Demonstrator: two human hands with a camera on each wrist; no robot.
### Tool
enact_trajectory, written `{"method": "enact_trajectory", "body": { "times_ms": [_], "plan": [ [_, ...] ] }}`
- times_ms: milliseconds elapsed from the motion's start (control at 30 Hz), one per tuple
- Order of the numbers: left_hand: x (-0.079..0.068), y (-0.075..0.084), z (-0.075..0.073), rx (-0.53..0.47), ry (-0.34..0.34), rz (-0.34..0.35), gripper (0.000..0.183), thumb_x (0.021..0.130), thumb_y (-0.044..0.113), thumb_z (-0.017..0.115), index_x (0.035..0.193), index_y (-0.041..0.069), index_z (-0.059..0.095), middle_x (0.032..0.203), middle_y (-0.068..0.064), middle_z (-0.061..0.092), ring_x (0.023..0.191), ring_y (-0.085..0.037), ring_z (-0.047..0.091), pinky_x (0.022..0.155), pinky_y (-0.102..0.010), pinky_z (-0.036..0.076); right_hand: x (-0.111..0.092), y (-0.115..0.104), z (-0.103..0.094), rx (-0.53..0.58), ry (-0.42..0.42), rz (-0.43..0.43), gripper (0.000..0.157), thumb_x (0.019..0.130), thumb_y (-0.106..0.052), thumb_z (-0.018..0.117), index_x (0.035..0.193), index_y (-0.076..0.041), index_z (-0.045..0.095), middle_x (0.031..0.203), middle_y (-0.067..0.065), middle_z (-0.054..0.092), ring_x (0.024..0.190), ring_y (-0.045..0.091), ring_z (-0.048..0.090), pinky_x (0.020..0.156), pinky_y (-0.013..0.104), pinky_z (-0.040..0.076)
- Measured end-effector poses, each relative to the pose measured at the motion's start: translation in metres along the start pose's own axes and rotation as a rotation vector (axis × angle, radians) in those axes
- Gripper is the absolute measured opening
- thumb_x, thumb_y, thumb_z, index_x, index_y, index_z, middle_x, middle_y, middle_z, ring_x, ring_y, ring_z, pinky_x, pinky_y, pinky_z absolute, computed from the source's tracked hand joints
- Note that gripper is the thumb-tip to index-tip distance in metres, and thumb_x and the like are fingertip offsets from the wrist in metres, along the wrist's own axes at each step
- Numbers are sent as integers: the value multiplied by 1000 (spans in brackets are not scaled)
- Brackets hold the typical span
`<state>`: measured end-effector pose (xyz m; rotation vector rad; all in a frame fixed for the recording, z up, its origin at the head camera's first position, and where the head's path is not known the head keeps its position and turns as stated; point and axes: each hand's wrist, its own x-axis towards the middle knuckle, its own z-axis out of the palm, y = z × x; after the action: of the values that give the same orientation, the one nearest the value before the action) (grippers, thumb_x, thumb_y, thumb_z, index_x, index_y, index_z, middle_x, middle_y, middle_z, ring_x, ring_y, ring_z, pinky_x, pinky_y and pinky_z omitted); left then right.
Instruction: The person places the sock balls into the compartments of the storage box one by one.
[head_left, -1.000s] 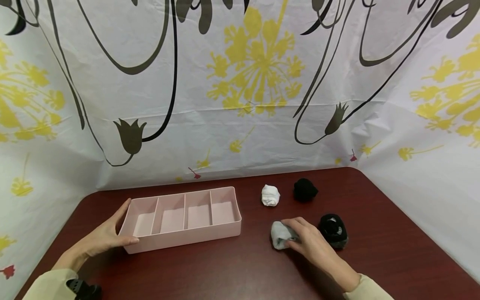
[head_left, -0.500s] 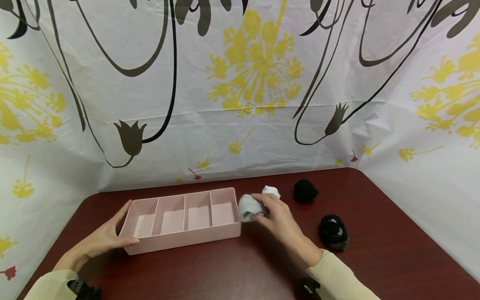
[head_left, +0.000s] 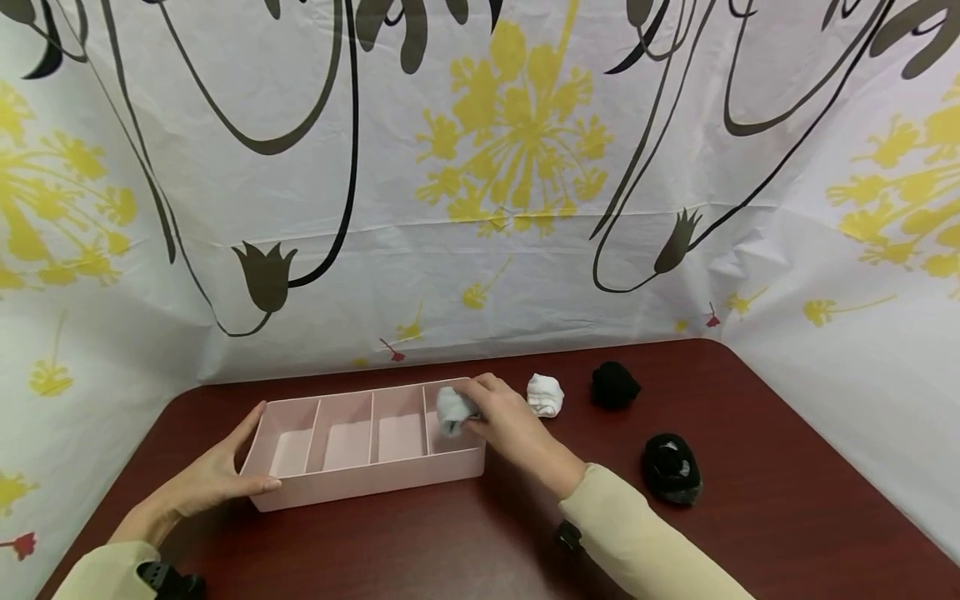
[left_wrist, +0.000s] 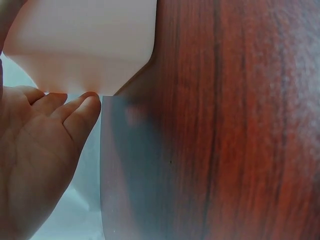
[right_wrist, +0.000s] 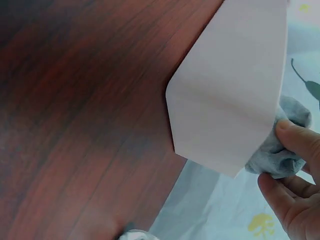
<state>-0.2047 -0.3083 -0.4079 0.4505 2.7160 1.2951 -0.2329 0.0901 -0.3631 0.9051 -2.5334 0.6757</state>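
A pale pink box (head_left: 367, 485) with several compartments in a row lies on the dark red-brown table. My left hand (head_left: 210, 477) holds its left end, thumb on the front wall and fingers round the back corner. Over the rightmost compartment, my right hand (head_left: 517, 427) pinches a grey rolled-up sock (head_left: 453, 410) between thumb and fingers. In the right wrist view the sock (right_wrist: 280, 155) shows just past the rim of the box (right_wrist: 225, 95). How deep it sits is hidden. The left wrist view shows fingertips against the end wall of the box (left_wrist: 90, 40).
Right of the box lie a white rolled-up sock (head_left: 545, 395) and a black balled sock (head_left: 614, 385). Nearer the front right is a glossy black bundle (head_left: 671, 468). A patterned white cloth (head_left: 450, 275) hangs behind the table (head_left: 390, 550).
My right hand has carried the grey sock left from the table, past the white sock, to the rightmost compartment. The left hand stays at the box's end.
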Motion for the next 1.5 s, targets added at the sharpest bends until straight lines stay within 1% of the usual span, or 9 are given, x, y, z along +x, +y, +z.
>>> {"method": "enact_trajectory", "body": {
  "times_ms": [67,167,467,700,900,1000,1133,1333,1500],
  "plan": [
    [0,0,-1,7,0,3,109,76,15,72,152,15,-5,150,-31,12,125,-45,24,98,-51,33,3,-2,1,-45,-32,-15,44,72,-5,79,113,-8,63,102,9,60,93,25,58,78,38,49],
    [0,1,-1,19,-2,3,107,76,15,71,152,16,-4,150,-30,13,126,-44,24,95,-32,37,7,-5,3,-112,-87,-37,43,72,-6,79,112,-10,63,104,8,60,96,25,58,78,37,49],
    [-1,0,-1,31,-6,1,108,76,15,72,152,15,-4,149,-31,13,123,-43,28,81,-13,35,18,-15,15,-377,-193,-115,29,74,-2,75,100,-12,66,100,7,59,98,22,56,64,29,52],
    [-1,-1,1,54,1,5,107,76,16,72,152,13,-3,148,-31,16,121,-40,31,82,-15,37,25,-19,23,-500,-331,-100,21,80,-2,68,94,-17,67,94,4,56,91,19,54,60,27,50],
    [-1,-1,0,53,11,13,107,77,16,72,153,15,-3,148,-30,17,121,-39,31,82,-13,36,29,-18,27,-619,-381,-172,18,80,-5,68,93,-18,68,95,1,57,91,16,55,65,24,51],
    [-2,-2,0,49,15,18,106,77,16,71,153,17,-2,148,-29,17,122,-26,31,83,-12,35,31,-18,29,-655,-413,-192,19,81,-6,67,95,-19,69,96,0,59,92,15,56,69,23,50],
    [-2,-2,0,39,17,27,105,77,15,71,153,18,-2,148,-29,18,121,-10,30,83,-10,34,32,-18,28,-663,-435,-190,21,81,-7,68,98,-20,69,95,0,60,92,15,56,71,23,50],
    [-2,-2,0,10,6,26,106,77,14,71,153,17,-3,149,-30,14,123,-43,26,82,-6,30,29,-16,24,-592,-421,-194,27,78,-8,72,102,-19,68,96,0,60,92,16,56,71,24,49],
    [-2,-2,1,10,10,29,106,77,14,71,153,17,-3,149,-30,14,123,-44,26,83,-3,26,23,-13,12,-341,-355,-186,38,72,-12,79,108,-12,66,107,5,59,100,20,58,75,29,51]
  ]
}}
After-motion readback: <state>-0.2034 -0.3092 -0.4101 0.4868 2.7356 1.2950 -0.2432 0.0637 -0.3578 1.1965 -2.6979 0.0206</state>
